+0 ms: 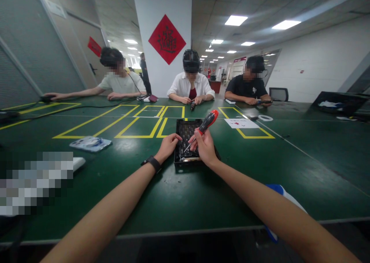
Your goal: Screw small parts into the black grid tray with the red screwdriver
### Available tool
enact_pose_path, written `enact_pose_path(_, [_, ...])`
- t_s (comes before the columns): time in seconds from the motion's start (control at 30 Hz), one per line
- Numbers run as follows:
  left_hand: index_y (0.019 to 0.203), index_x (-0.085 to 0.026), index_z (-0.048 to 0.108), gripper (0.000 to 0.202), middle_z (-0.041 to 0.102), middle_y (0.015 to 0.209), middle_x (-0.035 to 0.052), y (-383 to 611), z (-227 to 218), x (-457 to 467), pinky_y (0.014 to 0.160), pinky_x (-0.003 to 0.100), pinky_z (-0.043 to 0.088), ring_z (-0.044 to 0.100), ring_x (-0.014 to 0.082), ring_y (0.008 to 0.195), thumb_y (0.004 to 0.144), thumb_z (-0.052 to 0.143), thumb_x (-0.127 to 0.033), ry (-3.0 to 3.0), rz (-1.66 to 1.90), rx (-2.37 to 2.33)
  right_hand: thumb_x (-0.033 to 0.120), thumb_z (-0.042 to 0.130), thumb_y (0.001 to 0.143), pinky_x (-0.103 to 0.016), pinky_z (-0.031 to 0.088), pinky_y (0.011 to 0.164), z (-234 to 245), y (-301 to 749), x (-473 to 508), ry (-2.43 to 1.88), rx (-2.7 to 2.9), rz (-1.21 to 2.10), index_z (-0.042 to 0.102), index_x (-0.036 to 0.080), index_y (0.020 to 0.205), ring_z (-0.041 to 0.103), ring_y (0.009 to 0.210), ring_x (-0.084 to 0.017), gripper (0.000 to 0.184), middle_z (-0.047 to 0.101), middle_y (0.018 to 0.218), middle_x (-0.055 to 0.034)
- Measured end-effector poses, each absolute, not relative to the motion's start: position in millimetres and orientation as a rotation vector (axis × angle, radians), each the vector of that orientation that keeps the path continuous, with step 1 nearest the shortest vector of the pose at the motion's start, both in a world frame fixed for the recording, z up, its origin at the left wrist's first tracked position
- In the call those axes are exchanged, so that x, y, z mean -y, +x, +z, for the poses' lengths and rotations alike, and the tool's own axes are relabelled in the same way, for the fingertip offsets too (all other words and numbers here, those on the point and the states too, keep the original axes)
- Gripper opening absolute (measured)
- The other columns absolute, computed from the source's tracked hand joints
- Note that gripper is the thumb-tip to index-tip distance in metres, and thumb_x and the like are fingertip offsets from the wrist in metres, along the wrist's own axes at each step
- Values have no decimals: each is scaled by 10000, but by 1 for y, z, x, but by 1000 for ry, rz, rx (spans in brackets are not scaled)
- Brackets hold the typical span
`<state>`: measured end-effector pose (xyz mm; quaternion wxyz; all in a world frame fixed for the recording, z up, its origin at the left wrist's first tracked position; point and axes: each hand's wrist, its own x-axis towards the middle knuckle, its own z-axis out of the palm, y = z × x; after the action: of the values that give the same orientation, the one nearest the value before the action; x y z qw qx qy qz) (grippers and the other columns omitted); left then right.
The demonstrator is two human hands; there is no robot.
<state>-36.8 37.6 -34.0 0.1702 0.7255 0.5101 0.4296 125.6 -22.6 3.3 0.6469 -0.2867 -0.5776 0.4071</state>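
In front of me on the green table lies a shallow black case (180, 165) with a dark, studded-looking inside. My right hand (206, 147) is closed around a screwdriver (208, 121) with a red and black handle. Its thin metal shaft slants down to the left, and the tip is over the case's near left part. My left hand (170, 144), with a dark band on the wrist, grips the case's left rim with bent fingers. A thin, light-coloured strip (192, 159) lies along the case's near side. Part of the case is hidden behind my right hand.
A phone (91, 143) lies left of the case. Yellow tape outlines (127, 136) and a white paper sheet (242, 123) mark the table's far side. A roll of white tape (265, 118) is at right. Three people sit across, one holding a small dark object (192, 106).
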Motion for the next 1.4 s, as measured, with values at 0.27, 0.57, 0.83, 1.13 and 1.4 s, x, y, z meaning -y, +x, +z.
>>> enact_pose_path(0.27, [872,-172,629,242,565,668,-5,-35,-27,-34,574,233,379,477,124,600,806,444,-313,1989,1289,-1366,487,470,821,-156,385,373,5,125,21,-652,1297,920,401,219,947,490,374,-51,304,564,609,67])
enact_pose_path(0.57, [801,-125,617,313,578,665,-2,-36,-4,0,579,215,384,488,95,596,630,711,-369,1959,974,-917,460,510,813,-159,392,374,6,128,19,-600,1285,965,391,210,946,503,379,-60,307,574,590,68])
enact_pose_path(0.83, [784,-98,636,257,612,693,21,-32,-1,3,579,208,362,497,91,609,753,609,-352,2006,883,-821,439,453,847,-169,412,402,4,130,17,-534,1329,1074,430,202,1040,524,414,-59,307,598,654,47])
enact_pose_path(1.13, [710,-111,573,280,536,616,-23,-33,-4,0,559,198,351,450,69,557,672,692,-362,1923,936,-839,411,479,842,-174,409,409,4,128,16,-517,1366,1051,440,197,1039,532,422,-59,293,615,695,31])
enact_pose_path(1.4, [784,-100,592,286,567,687,3,-34,-1,0,592,209,368,484,86,614,748,615,-383,1894,771,-720,417,450,851,-177,404,404,3,132,13,-543,1342,1149,441,203,1084,527,412,-67,317,608,652,36])
